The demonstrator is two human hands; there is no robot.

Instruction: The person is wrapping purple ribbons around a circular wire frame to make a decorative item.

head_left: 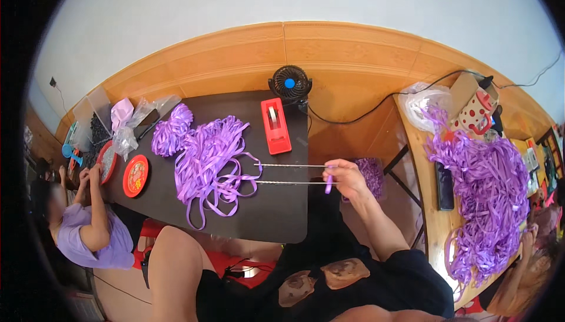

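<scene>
My right hand (346,179) reaches over the table's right end, fingers pinched together. From its fingers hangs a short end of purple ribbon (329,185). Two thin silvery rods or strands (291,165) run side by side from the hand to the left over the dark table; their exact kind is unclear. Loops at the edge of a loose heap of purple ribbon (206,160) meet their left ends. A second purple bundle (174,131) lies behind that heap. My left hand is out of view.
On the dark table (282,222) stand a red tape dispenser (275,127), a black fan (290,83) and a red dish (136,175). At left, a person in lilac (97,234) works. The right table holds more ribbon (482,198) and a phone (445,187); another person's hand (528,239) is beside it.
</scene>
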